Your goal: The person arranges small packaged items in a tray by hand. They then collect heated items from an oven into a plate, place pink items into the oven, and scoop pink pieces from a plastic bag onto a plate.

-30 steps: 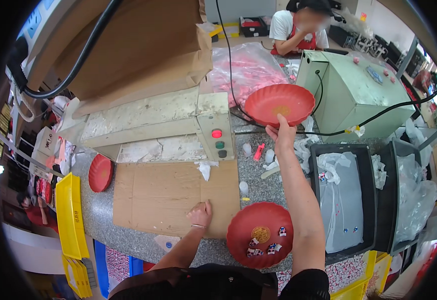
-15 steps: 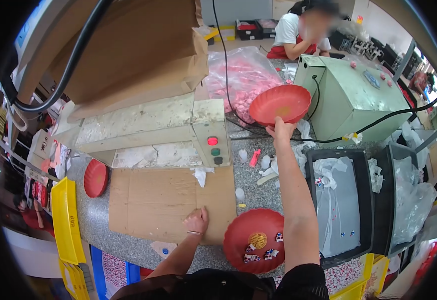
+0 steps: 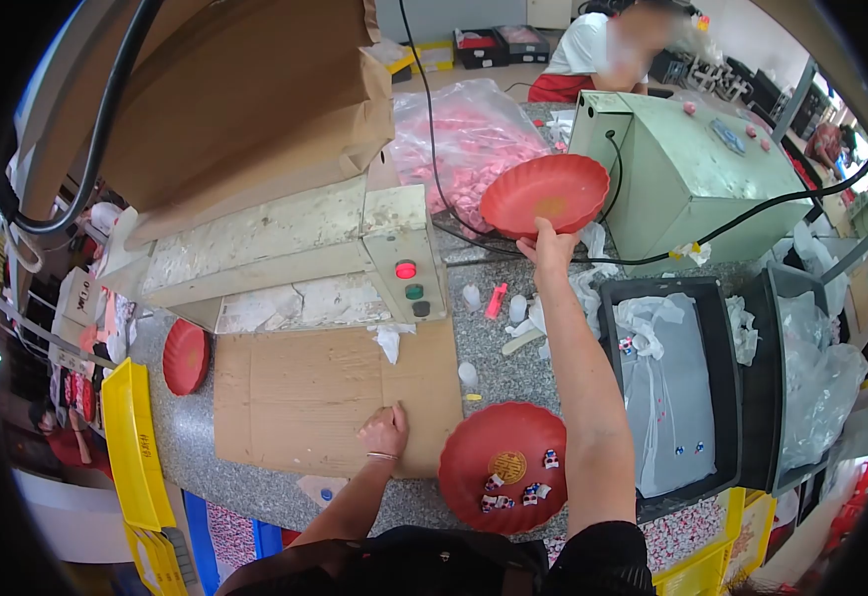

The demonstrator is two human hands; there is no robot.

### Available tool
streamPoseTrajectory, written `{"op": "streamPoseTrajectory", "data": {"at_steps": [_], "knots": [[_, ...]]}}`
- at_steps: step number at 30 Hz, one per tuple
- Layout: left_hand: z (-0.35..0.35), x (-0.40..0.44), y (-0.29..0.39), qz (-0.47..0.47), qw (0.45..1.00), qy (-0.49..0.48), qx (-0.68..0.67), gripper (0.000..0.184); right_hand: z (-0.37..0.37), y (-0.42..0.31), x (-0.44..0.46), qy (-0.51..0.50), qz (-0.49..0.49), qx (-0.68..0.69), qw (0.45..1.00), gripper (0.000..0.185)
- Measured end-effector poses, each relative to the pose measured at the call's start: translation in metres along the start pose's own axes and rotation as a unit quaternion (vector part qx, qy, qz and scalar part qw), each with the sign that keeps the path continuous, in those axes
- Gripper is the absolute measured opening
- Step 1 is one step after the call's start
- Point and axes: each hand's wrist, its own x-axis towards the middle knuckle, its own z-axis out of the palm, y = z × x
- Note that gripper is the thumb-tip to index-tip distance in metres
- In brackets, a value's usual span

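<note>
While the left hand [image 3: 384,431] lay curled over cardboard [image 3: 300,392], grip unclear, the right hand [image 3: 550,246] held out 1 red bowl [image 3: 558,187] by its rim; moving it seemingly demanded steadiness.

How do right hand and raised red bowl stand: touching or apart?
Touching: head view shows the right hand gripping the raised red bowl by its near rim.

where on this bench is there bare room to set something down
Mostly bare cardboard, between the buttoned machine and left hand; also granite between cardboard and yellow tray. Crowded: between machine and black tray, with whitish containers and a pink piece.
</note>
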Motion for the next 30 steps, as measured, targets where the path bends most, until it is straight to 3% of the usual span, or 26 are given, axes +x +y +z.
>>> {"op": "streamPoseTrajectory", "data": {"at_steps": [6, 9, 12, 14, 17, 20, 27, 30], "knots": [[0.0, 0.002, 0.0, 0.007, 1.0, 0.012, 0.002, 0.032, 0.0, -0.002, 0.007, -0.024, -0.007, -0.018, 1.0, 0.065], [0.0, 0.0, 0.0, 0.002, 1.0, 0.005, 0.012, 0.033, -0.001, -0.007, 0.01, -0.045, -0.018, -0.008, 0.999, 0.08], [0.002, 0.0, -0.002, 0.003, 1.0, 0.009, 0.011, 0.033, -0.002, 0.0, 0.021, -0.034, -0.013, -0.021, 0.999, 0.078], [0.001, 0.0, -0.003, 0.007, 1.0, 0.012, 0.008, 0.033, -0.002, 0.002, 0.024, -0.001, -0.014, -0.09, 0.996, 0.064], [0.002, 0.001, -0.001, 0.011, 1.0, 0.013, -0.003, 0.033, 0.003, -0.006, 0.019, -0.007, 0.021, -0.026, 0.999, 0.065], [0.0, 0.001, 0.0, 0.007, 1.0, 0.008, 0.002, 0.033, 0.007, -0.01, 0.01, -0.04, -0.007, 0.01, 0.999, 0.064], [0.001, 0.002, -0.001, 0.014, 1.0, 0.019, 0.01, 0.033, 0.008, -0.003, 0.015, -0.013, -0.008, -0.059, 0.998, 0.064], [0.001, 0.001, 0.0, 0.006, 1.0, 0.017, 0.007, 0.033, 0.003, -0.003, 0.013, -0.034, 0.006, -0.016, 0.999, 0.062]]}}
